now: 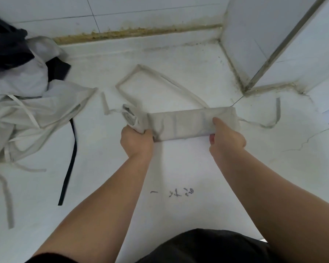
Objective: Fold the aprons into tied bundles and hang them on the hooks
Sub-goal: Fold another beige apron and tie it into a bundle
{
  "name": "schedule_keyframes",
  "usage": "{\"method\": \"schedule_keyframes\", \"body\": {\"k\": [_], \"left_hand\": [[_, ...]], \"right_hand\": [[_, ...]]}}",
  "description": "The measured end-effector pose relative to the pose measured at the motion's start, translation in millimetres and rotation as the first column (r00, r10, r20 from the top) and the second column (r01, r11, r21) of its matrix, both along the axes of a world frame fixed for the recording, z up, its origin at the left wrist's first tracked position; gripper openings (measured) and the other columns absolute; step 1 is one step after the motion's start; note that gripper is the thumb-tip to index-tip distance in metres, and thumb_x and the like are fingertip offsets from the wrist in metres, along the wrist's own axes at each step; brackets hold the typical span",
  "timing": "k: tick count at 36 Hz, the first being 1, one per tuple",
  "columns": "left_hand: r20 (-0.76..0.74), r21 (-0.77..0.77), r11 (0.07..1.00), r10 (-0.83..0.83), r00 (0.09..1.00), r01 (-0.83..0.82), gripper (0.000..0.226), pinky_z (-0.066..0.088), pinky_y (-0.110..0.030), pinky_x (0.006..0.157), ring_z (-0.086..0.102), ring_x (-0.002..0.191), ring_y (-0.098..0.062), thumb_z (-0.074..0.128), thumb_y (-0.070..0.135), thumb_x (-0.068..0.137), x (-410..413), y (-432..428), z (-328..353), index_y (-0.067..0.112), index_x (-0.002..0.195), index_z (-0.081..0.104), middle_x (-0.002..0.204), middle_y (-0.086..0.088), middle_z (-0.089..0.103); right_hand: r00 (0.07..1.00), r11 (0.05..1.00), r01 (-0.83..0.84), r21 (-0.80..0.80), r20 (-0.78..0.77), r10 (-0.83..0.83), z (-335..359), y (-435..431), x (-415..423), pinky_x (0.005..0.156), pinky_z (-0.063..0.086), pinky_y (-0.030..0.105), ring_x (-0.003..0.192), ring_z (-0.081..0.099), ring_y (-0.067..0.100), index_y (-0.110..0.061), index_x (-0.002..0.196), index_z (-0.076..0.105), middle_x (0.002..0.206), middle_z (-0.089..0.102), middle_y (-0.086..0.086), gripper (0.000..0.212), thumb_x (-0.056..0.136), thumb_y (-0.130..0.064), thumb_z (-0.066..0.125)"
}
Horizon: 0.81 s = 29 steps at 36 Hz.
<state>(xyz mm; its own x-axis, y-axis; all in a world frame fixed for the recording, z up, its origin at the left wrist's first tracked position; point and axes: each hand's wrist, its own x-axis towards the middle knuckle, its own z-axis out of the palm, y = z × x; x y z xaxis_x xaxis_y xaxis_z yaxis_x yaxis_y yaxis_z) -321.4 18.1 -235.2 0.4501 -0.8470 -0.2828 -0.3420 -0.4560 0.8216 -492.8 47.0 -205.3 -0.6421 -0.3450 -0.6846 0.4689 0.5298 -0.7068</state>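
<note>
One apron (188, 122) lies rolled at frame centre on the counter (179, 168), untied, straps (278, 109) trailing loose. Left hand (136, 142) grips its left end, right hand (226, 138) pinches the right end, thumb on top. Pile (46, 109) at left looks unfolded. Tying, hanging remain; no hooks seen.

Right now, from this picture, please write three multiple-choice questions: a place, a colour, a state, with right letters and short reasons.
1. The pile of loose aprons lies where from the rolled apron? A left; B right; C on top.
2. The rolled apron's colour? A black; B pale grey; C red.
3. The left hand and right hand? A both hold the rolled apron; B both empty; C one holds scissors.
Answers: 1 A, it fills the left edge. 2 B, its cloth is pale grey. 3 A, each grips it.
</note>
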Motion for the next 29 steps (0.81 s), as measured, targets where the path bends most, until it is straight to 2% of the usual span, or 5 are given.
{"method": "schedule_keyframes", "body": {"k": [8, 14, 20, 23, 29], "left_hand": [[0.241, -0.066, 0.922, -0.356, 0.903, 0.382, 0.028, 0.034, -0.014, 0.083, 0.053, 0.104, -0.022, 0.054, 0.008, 0.092, 1.0, -1.9, -6.1, 0.004, 0.12, 0.056, 0.125, -0.007, 0.047], [0.658, 0.186, 0.71, -0.603, 0.451, 0.679, 0.034, 0.037, -0.033, 0.086, 0.045, 0.108, -0.029, 0.044, 0.003, 0.092, -7.8, -6.3, -0.4, 0.008, 0.125, 0.047, 0.125, -0.011, 0.044], [0.701, 0.36, 0.656, -0.66, 0.272, 0.663, 0.055, 0.034, -0.032, 0.092, 0.038, 0.116, -0.031, 0.046, -0.001, 0.087, -13.3, -9.9, 9.2, 0.0, 0.139, 0.029, 0.133, -0.016, 0.033], [0.699, 0.409, 0.638, -0.679, 0.226, 0.653, 0.056, 0.034, -0.033, 0.095, 0.037, 0.12, -0.032, 0.047, 0.001, 0.088, -14.9, -10.3, 10.8, -0.002, 0.14, 0.027, 0.135, -0.017, 0.032], [0.67, 0.429, 0.619, -0.707, 0.228, 0.658, 0.05, 0.033, -0.032, 0.097, 0.036, 0.121, -0.032, 0.041, 0.0, 0.089, -10.5, -9.5, 14.8, 0.0, 0.138, 0.03, 0.137, -0.017, 0.03]], "right_hand": [[0.991, 0.986, 0.111, -0.125, 0.09, -0.1, -0.4, -12.8, 9.5, 0.063, 0.054, 0.023, 0.067, 0.054, 0.012, -0.014, 0.083, 0.053, 0.079, 0.052, -0.003, 0.023, 0.077, -0.006, 0.073], [0.932, 0.987, -0.121, -0.106, -0.354, 0.076, -13.9, -11.1, 9.8, 0.081, 0.053, 0.034, 0.085, 0.059, 0.022, -0.017, 0.111, 0.053, 0.091, 0.061, -0.002, 0.037, 0.078, -0.002, 0.061], [-0.009, 0.566, -0.686, 0.458, -0.782, 0.623, -26.1, 5.7, 13.3, 0.076, 0.041, 0.037, 0.089, 0.055, 0.038, -0.012, 0.131, 0.054, 0.131, 0.057, 0.006, 0.061, 0.076, 0.012, 0.041], [-0.208, 0.476, -0.644, 0.598, -0.737, 0.644, -28.8, 6.1, 11.6, 0.058, 0.036, 0.032, 0.06, 0.053, 0.032, -0.006, 0.109, 0.066, 0.105, 0.068, 0.011, 0.054, 0.066, 0.002, 0.034], [-0.436, 0.237, -0.569, 0.788, -0.533, 0.725, -13.7, 5.4, 6.9, 0.09, 0.032, 0.039, 0.115, 0.044, 0.034, -0.011, 0.143, 0.036, 0.148, 0.035, 0.007, 0.058, 0.086, -0.002, 0.042]]}}
